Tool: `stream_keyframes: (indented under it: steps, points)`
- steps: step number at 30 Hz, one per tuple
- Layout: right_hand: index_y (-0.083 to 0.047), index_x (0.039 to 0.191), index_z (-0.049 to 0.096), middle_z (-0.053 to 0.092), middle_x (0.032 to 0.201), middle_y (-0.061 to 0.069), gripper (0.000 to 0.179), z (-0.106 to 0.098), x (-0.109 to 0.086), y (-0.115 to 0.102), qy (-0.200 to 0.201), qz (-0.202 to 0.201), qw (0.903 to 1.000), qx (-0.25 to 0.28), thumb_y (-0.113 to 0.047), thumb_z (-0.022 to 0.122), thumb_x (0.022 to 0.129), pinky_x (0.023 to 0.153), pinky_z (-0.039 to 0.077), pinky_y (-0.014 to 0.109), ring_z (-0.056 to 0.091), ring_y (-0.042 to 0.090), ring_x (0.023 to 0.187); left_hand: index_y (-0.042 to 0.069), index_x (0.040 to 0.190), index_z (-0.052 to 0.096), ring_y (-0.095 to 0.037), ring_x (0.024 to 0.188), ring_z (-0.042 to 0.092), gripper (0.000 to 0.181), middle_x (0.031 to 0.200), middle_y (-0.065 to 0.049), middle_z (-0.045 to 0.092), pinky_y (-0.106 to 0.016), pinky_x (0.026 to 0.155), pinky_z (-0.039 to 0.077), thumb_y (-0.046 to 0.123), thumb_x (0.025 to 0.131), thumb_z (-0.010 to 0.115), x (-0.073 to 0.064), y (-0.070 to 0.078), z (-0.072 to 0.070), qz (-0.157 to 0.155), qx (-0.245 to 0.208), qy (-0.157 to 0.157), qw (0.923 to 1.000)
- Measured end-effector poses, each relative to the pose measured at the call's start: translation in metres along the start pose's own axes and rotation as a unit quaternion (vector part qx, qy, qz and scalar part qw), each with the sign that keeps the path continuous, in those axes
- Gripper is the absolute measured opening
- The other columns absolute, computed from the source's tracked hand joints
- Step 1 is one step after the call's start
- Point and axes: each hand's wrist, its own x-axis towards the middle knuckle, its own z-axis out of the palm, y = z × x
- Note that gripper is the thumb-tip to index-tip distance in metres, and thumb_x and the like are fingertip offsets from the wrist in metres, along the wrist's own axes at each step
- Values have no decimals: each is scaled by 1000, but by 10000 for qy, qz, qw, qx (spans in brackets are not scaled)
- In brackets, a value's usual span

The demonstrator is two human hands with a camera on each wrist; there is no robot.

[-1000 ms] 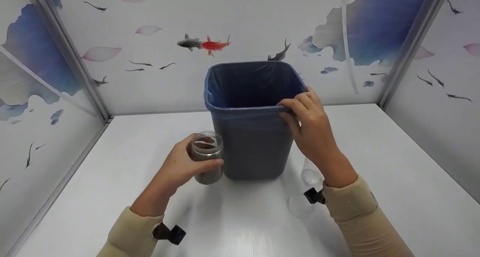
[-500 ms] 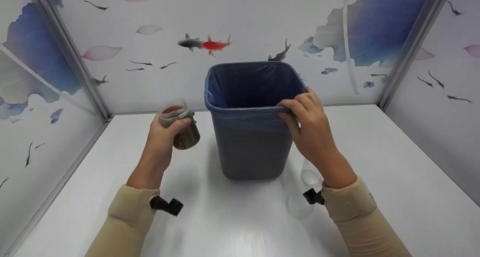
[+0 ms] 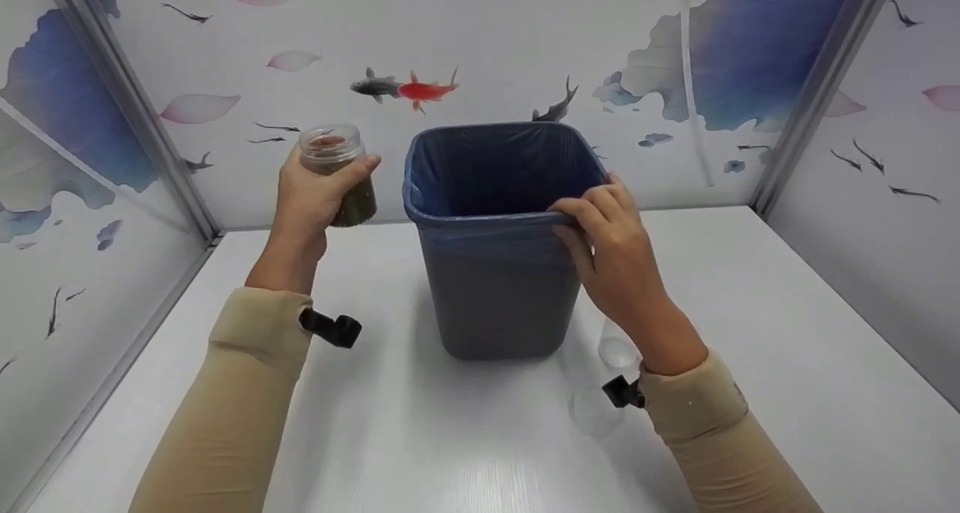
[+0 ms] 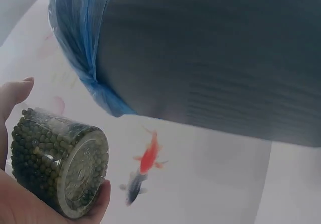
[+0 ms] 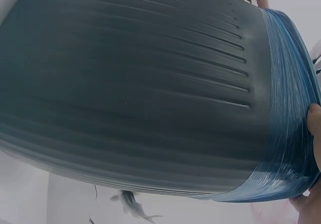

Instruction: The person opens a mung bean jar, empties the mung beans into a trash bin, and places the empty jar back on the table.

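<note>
My left hand (image 3: 307, 198) grips a clear jar (image 3: 352, 202) and holds it up off the table, left of the bin. Small round green beans (image 4: 42, 151) fill much of the jar, and its top has no lid on. A grey bin (image 3: 502, 295) stands upright on the table, with a blue bag (image 3: 450, 168) lining it and folded over the rim. At the bin's right front corner my right hand (image 3: 619, 250) pinches the rim through the bag, thumb outside. The bin's bottom inside is too dark to make out.
A clear round lid (image 3: 596, 410) lies on the white table (image 3: 487, 453) near my right wrist. Behind it is a clear container (image 3: 617, 348), partly hidden by my right arm. Printed panels (image 3: 315, 48) enclose the back and sides.
My left hand has lifted the jar from beside the bin's lower front, moving up, left and away from me. My right hand has stayed on the rim.
</note>
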Motion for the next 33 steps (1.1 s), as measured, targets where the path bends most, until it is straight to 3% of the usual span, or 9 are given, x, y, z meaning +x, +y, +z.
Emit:
stream_keyframes:
  steps: [4, 8, 11, 18, 24, 26, 33]
  points:
    - [-2, 113, 73, 59, 94, 12, 11, 1, 0, 0, -51, -7, 10000, -19, -5, 70, 102, 123, 30, 62, 54, 32, 98, 2, 152, 45, -27, 132, 51, 80, 145, -15, 55, -54, 111, 45, 27, 88, 86, 10, 14, 3, 118, 769, 95, 9969]
    - [-3, 114, 72, 59, 95, 11, 12, 1, 1, 1, -111, -3, 9999, -91, -6, 70, 103, 124, 30, 60, 54, 32, 100, 2, 147, 50, -30, 132, 53, 73, 145, -17, 57, -54, 110, 48, 24, 87, 85, 19, 27, 13, 441, 1605, 94, 9860]
    - [-3, 115, 72, 59, 96, 11, 12, 1, 0, 0, -189, -11, 9997, -147, -8, 68, 104, 124, 29, 59, 54, 32, 100, 3, 143, 53, -29, 130, 57, 70, 142, -16, 61, -48, 110, 48, 25, 84, 85, 23, 34, 20, 654, 2235, 34, 9725]
    - [-3, 117, 72, 58, 97, 11, 14, 2, -1, -1, -279, 2, 9994, -224, -9, 67, 105, 125, 29, 58, 54, 32, 102, 6, 148, 52, -31, 126, 62, 77, 138, -14, 66, -48, 108, 49, 28, 83, 86, 30, 44, 24, 1051, 3573, -248, 9277]
    - [-3, 117, 72, 59, 97, 11, 14, 2, 0, 0, -248, -4, 9994, -236, -9, 68, 105, 125, 29, 58, 54, 32, 102, 8, 154, 48, -33, 131, 60, 83, 143, -15, 64, -51, 111, 48, 31, 84, 86, 34, 50, 30, 993, 3993, -437, 9104]
    - [-3, 117, 72, 59, 97, 12, 14, 1, -1, 1, -243, -3, 9994, -238, -9, 67, 105, 125, 29, 59, 54, 32, 101, 8, 153, 49, -34, 130, 61, 82, 143, -16, 64, -52, 110, 49, 31, 84, 86, 35, 51, 35, 1113, 4237, -461, 8977]
    - [-3, 116, 72, 59, 97, 11, 14, 1, -1, 2, -205, 8, 9995, -228, -9, 68, 105, 125, 28, 60, 54, 32, 100, 5, 148, 54, -38, 127, 62, 78, 138, -16, 66, -57, 105, 47, 30, 83, 89, 34, 51, 55, 1724, 5193, -501, 8355]
